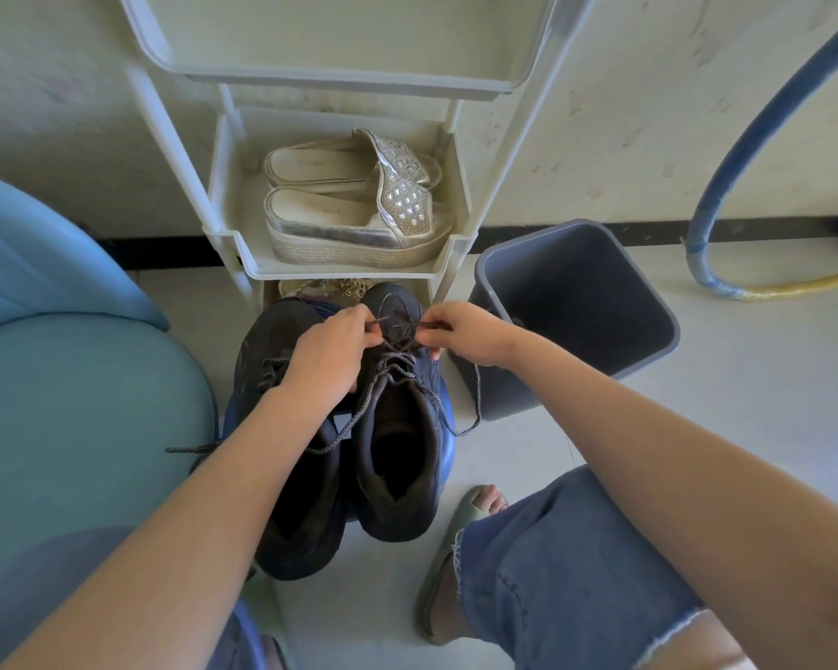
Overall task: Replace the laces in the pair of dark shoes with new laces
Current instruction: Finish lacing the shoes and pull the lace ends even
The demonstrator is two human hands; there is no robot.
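Dark shoes [397,510] sit mid-frame below the rack [344,272]. Left hand [330,353] and right hand [465,336] each keep a pinching grip on the grey lace [400,366] at the toe end of the shoe nearer frame right. I judge this as unlacing; next I expect the lace must be pulled from each eyelet.

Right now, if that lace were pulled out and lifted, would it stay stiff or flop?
Probably floppy: the lace droops in a loose curve beside the shoe. Likely light, since the left hand and right hand hold it by fingertip pinches. Its speckled weave suggests it is not slippery.
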